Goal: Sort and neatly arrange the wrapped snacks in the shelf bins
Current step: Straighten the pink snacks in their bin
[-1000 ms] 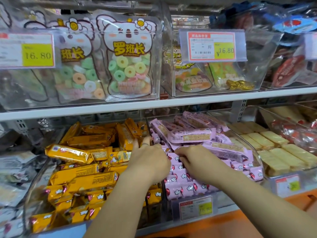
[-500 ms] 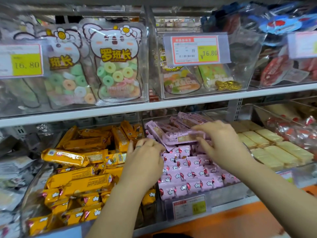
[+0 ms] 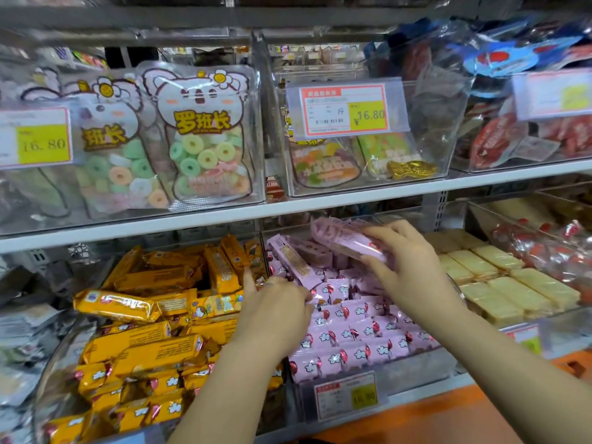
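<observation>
Right hand point(image 3: 413, 270) pinches the right end of a pink bar point(image 3: 346, 240), thumb under, fingers over, up above the back of the pink bin point(image 3: 416, 379). The bar's long axis runs left-right, free end toward the back left corner. Tidy pink rows point(image 3: 352, 334) lie below the grip, toward the front edge. Left hand point(image 3: 275, 310) is at the bin's left wall, index straight, other fingers curled; can't tell if it holds a pack. Likely set-down goes forward and down.

Two bare hands and forearms are showing.
Behind the left grip point(image 3: 275, 312) and the right grip point(image 3: 413, 270), each forearm is showing uncovered down to the frame edge; a thin greyish band may be sitting on one left finger, too blurred to tell.
</observation>
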Tool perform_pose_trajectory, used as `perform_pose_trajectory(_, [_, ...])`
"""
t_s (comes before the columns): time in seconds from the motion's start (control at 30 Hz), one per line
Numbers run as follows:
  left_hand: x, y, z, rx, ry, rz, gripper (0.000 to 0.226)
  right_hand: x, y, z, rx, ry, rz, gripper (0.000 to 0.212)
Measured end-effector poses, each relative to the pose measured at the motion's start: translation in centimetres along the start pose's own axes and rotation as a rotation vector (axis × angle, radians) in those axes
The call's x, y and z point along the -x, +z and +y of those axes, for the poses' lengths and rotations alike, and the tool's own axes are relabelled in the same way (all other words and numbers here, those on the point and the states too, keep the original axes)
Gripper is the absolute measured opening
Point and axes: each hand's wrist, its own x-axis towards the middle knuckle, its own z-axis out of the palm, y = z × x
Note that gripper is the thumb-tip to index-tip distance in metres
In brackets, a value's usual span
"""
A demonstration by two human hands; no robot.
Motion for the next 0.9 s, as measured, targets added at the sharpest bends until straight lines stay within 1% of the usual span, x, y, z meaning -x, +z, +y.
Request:
perform_pose_trajectory(0.07, [0.0, 0.0, 0.1, 0.011, -0.001, 0.038, 0.031, 0.8, -1.0, 0.2, -0.055, 0.056, 0.022, 0.042])
perform_pose_trajectory(0.13, [0.1, -0.2, 0.2, 0.061, 0.01, 0.115, 0.031, 1.7, -1.8, 0.5, -0.038, 0.059, 0.034, 0.044])
perform_pose_trajectory(0.17, [0.2, -0.4, 0.4, 0.114, 0.017, 0.165, 0.032, 2.3, -2.1, 0.5, -0.037, 0.046, 0.038, 0.044])
perform_pose_trajectory(0.23, [0.4, -1.1, 1.2, 0.32, 0.012, 0.253, 0.033, 3.7, -2.2, 0.2, -0.066, 0.005, 0.036, 0.042])
perform_pose_trajectory(0.27, [0.6, -1.4, 1.6, 0.465, 0.002, 0.255, 0.033, 4.3, -2.0, -0.1, -0.087, -0.023, 0.037, 0.04])
perform_pose_trajectory(0.33, [0.9, -1.8, 2.4, 0.738, -0.026, 0.2, 0.033, 5.1, -1.6, -0.8, -0.107, -0.081, 0.064, 0.036])
perform_pose_trajectory(0.43, [1.2, -1.8, 2.8, 0.981, -0.087, 0.176, 0.039, 5.7, -1.0, -1.2, -0.117, -0.162, 0.143, 0.032])
perform_pose_trajectory(0.5, [1.3, -1.9, 2.8, 1.153, -0.131, 0.166, 0.037, 6.1, -0.5, -1.5, -0.145, -0.22, 0.156, 0.03])
perform_pose_trajectory(0.57, [1.7, -2.1, 3.0, 1.342, -0.17, 0.128, 0.03, 6.4, 0.0, -1.7, -0.151, -0.293, 0.12, 0.032])
perform_pose_trajectory(0.63, [1.9, -2.0, 3.1, 1.463, -0.198, 0.104, 0.038, 6.6, 0.1, -1.7, -0.123, -0.379, 0.056, 0.03])
perform_pose_trajectory(0.7, [1.7, -1.6, 2.9, 1.482, -0.202, 0.119, 0.046, 6.4, -0.4, -1.6, -0.159, -0.403, -0.007, 0.029])
perform_pose_trajectory(0.77, [1.3, -1.6, 2.6, 1.446, -0.177, 0.163, 0.041, 5.6, -1.2, -1.5, -0.252, -0.324, -0.014, 0.027])
perform_pose_trajectory(0.8, [1.0, -1.8, 2.5, 1.439, -0.158, 0.185, 0.035, 5.2, -1.5, -1.5, -0.281, -0.245, -0.008, 0.026])
perform_pose_trajectory(0.87, [0.6, -2.1, 2.6, 1.482, -0.111, 0.208, 0.025, 4.2, -1.8, -1.6, -0.34, -0.021, -0.024, 0.033])
perform_pose_trajectory(0.9, [0.5, -2.3, 2.8, 1.538, -0.106, 0.208, 0.023, 3.7, -1.9, -1.7, -0.408, 0.11, -0.066, 0.038])
